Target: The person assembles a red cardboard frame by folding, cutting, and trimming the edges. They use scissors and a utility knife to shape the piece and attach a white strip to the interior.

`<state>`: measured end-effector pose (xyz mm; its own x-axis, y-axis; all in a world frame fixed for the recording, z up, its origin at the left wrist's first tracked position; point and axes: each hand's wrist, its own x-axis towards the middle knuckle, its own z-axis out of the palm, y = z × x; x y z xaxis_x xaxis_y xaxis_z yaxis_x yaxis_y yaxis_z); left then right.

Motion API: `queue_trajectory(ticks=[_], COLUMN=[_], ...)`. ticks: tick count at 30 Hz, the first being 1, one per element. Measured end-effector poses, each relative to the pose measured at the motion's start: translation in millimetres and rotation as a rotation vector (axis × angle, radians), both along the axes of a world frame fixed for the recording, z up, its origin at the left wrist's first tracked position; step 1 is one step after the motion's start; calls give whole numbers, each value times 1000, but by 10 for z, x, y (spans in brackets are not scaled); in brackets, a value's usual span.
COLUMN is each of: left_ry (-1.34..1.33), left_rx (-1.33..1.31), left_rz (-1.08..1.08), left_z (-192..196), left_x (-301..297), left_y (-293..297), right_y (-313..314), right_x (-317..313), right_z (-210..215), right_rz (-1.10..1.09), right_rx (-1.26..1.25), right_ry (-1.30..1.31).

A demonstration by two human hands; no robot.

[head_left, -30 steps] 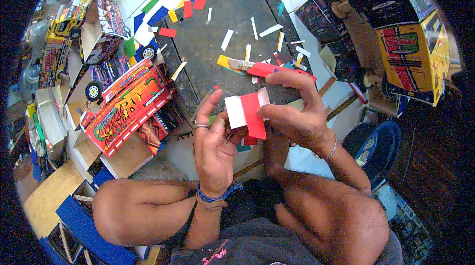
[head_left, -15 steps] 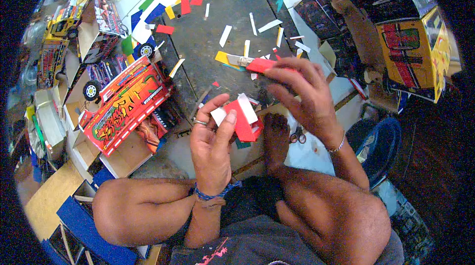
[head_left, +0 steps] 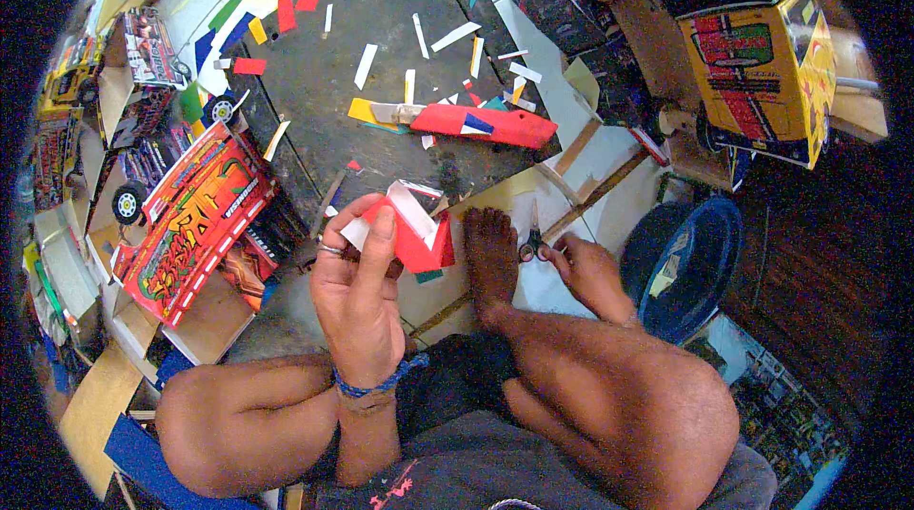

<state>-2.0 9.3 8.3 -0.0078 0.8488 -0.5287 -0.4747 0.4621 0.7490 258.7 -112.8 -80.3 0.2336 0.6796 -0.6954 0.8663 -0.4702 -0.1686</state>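
At centre frame, the left hand (head_left: pixel 360 296) pinches a folded red-and-white paper piece (head_left: pixel 411 229), while the right hand (head_left: pixel 588 272), just right of centre, closes its fingers on small scissors (head_left: pixel 531 245). A blue basin (head_left: pixel 687 267) at right holds paper scraps (head_left: pixel 669 272).

A home craft workshop, worked from the floor: a dark cutting board (head_left: pixel 381 120) littered with coloured paper scraps (head_left: pixel 286 13), painted cardboard model trucks (head_left: pixel 195 215) and boxes (head_left: pixel 762 62) crowding round, scissors (head_left: pixel 531 245) within reach.
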Motion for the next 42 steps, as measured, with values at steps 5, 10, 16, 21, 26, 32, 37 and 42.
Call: queue_trajectory(ticks=[5,10,16,21,26,32,37,42], left_ry=[-56,-35,-92,-86,-82,-174,-60,37], left_rx=[-29,-85,-71,-104,-138,-130,-95,-49], left_rz=[23,12,-12,-11,-10,-10,-52,-65], left_z=[38,63,79,102,95,121,128,128], left_x=[74,25,-6,5,12,33,62,34], left_y=[-18,-18,-37,-37,-47,-76,-88,-91], right_y=[-286,-362,-284,-201,-205,-274,-250,-247], right_x=[-65,-32,-131,-200,-231,-213,-223,-129], right_z=[-602,-839,-768,-644,-690,-670,-678,-507], right_rz=[64,-24,-17,36,24,-25,-74,-240], right_rx=[96,296,170,-42,-86,-138,-102,-38], right_ry=[-150,-132,-170,-246,-269,-244,-245,33])
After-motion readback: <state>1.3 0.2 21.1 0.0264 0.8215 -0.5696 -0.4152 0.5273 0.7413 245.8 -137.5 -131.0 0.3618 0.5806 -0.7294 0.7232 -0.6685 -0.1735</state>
